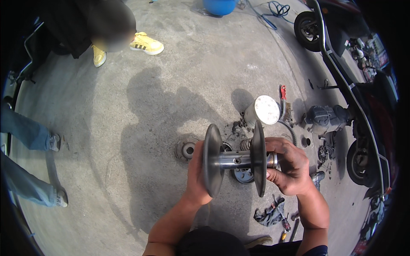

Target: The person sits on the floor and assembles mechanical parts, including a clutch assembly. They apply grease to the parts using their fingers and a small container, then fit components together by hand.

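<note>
Between my hands is a scooter belt pulley (236, 159), two dark steel discs facing each other on a shiny shaft with a small hole in it. My left hand (197, 181) is pressed against the outer side of the left disc (213, 160), which hides most of its fingers. At the other end, my right hand (292, 164) grips the collar (272, 160) beyond the right disc (259, 164), thumb below and fingers above. Underneath on the ground lie a round metal part (187, 149) with a central hole, a coil spring (246, 144) and a blue-rimmed round part (243, 176), partly covered.
A white bucket (267, 109) stands ahead, near a red-handled tool (283, 91). A dark rag (270, 215) and screwdriver (285, 228) lie by my right forearm. Scooters (356, 98) line the right. Two people stand left, one in yellow shoes (146, 43), one in jeans (25, 132).
</note>
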`<action>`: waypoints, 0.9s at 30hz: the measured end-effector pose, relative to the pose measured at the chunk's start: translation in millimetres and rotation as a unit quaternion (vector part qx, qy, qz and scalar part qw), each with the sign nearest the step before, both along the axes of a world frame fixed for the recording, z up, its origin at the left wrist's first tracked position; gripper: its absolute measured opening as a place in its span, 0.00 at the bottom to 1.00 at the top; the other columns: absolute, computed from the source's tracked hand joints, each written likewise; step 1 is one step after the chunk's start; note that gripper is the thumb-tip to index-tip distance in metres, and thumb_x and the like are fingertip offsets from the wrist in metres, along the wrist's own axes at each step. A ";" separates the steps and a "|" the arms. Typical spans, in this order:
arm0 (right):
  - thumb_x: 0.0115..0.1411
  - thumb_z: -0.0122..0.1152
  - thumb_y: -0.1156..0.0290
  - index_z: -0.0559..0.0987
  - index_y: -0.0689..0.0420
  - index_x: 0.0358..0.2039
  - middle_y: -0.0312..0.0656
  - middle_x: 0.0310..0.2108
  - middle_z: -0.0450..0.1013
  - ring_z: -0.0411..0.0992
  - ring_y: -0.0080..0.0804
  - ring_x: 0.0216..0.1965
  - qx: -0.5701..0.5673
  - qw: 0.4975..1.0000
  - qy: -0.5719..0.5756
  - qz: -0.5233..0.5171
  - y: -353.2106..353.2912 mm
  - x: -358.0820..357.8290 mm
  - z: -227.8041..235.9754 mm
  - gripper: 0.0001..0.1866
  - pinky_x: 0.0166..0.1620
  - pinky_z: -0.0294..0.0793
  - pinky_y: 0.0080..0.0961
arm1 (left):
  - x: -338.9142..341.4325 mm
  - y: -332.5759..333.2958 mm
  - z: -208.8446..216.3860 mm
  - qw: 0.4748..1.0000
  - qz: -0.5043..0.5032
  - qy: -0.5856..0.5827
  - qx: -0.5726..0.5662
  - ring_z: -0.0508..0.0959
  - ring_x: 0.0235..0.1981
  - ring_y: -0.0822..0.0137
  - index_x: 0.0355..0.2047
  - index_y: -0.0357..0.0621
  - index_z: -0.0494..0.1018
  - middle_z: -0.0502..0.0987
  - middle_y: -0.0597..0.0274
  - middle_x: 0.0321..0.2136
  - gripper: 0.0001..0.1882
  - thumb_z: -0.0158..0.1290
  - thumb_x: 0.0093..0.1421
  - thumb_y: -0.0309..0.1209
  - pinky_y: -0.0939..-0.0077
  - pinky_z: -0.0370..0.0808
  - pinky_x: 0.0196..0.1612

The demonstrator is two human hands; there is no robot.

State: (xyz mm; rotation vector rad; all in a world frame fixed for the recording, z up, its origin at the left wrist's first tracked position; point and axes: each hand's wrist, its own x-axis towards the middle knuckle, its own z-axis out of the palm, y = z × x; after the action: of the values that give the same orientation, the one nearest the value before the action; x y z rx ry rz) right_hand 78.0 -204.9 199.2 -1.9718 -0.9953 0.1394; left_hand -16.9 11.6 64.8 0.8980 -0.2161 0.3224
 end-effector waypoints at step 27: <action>0.54 0.84 0.65 0.80 0.71 0.50 0.56 0.45 0.82 0.85 0.46 0.42 -0.060 0.994 -0.076 -0.060 15.1 -25.1 -7.4 0.30 0.45 0.85 0.34 | -8.3 -23.9 10.0 0.971 -0.110 0.124 -0.174 0.64 0.73 0.58 0.78 0.44 0.49 0.63 0.53 0.72 0.52 0.48 0.69 0.69 0.54 0.59 0.75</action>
State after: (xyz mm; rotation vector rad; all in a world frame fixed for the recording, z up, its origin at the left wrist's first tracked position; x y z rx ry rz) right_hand 52.9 -189.8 191.8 -2.1729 -0.9808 -0.0176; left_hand -25.2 -12.3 74.8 0.5524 -0.0243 0.0359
